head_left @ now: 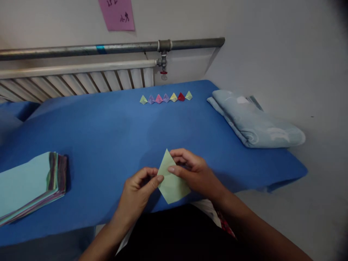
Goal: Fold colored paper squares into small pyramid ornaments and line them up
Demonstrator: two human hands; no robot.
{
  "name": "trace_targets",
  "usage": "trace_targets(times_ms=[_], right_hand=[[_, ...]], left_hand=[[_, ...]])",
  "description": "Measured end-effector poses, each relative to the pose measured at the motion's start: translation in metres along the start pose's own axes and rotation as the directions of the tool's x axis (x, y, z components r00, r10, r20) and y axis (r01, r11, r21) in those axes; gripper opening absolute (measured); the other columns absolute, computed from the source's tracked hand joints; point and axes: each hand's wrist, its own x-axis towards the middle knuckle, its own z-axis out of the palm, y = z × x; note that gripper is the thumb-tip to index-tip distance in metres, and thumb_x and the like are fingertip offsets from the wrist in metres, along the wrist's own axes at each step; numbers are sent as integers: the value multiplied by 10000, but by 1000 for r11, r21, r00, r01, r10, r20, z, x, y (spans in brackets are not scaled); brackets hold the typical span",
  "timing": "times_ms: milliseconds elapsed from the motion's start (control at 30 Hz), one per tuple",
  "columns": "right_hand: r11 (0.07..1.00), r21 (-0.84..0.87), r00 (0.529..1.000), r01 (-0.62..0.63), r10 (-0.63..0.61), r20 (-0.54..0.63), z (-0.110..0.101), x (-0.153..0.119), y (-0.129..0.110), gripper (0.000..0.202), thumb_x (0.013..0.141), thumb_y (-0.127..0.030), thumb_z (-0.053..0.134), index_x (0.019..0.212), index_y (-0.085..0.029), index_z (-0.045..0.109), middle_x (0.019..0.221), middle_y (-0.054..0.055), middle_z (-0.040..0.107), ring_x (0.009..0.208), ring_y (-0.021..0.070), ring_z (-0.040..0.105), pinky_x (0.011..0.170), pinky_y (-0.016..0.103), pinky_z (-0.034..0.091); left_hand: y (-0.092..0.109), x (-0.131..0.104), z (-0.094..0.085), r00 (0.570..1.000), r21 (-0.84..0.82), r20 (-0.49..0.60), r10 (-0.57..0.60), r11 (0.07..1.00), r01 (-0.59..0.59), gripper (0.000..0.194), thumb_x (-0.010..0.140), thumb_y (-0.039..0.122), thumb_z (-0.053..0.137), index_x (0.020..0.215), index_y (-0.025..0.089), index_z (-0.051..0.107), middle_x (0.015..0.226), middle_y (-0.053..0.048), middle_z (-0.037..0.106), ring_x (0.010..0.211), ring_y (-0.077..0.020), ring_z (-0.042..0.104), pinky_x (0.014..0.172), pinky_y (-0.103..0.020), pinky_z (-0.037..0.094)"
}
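Observation:
A pale green sheet of folded paper (172, 186) is held above the near edge of the blue-covered table, its narrow point upward. My left hand (140, 186) pinches its left edge between thumb and fingers. On the other side, my right hand (191, 168) grips the paper, thumb flat on the front face and fingers behind it. The back of the paper and the fingertips behind it are hidden. Farther back on the blue cover (114, 134), a row of small folded paper pieces (165, 98) in green, purple, pink, yellow and red stands side by side.
To the left lies a thick stack of coloured paper (27, 181), light blue on top. A folded pale blue patterned cloth (258, 123) rests at the right. Along the back wall run a white radiator (81, 81) and a metal pipe (130, 47) with a red-handled valve.

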Motion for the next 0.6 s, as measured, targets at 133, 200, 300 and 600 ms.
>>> trace_targets(times_ms=[133,200,300,600], right_hand=[[987,57,988,-150,147,54,5,11,12,344,762,-265,639,1086,-228,532,683,-58,563,603,104,532,571,228,413],[978,59,976,-201,195,100,5,15,20,410,752,-242,635,1140,-237,504,625,-81,509,540,93,484,523,216,381],[975,-27,973,-219,220,74,7,20,32,454,754,-201,602,1193,-250,492,586,-93,451,498,85,432,483,205,337],[879,-466,964,-96,198,175,10,36,46,490,757,-155,589,1238,-231,537,587,-73,472,540,98,444,513,217,303]], left_hand=[[-10,5,4,989,-188,-15,-148,972,143,208,676,338,744,809,193,677,731,16,681,671,-106,612,645,-227,499],[-16,7,3,986,-166,-27,-164,973,158,235,670,346,739,827,186,668,683,23,662,630,-104,598,623,-233,491],[-26,9,-2,989,43,-58,-134,990,137,264,712,366,701,900,187,654,602,47,604,556,-103,561,572,-239,467],[-37,11,-14,797,566,381,469,563,-602,206,912,126,444,1000,213,609,923,-17,690,850,-144,625,776,-308,468]])
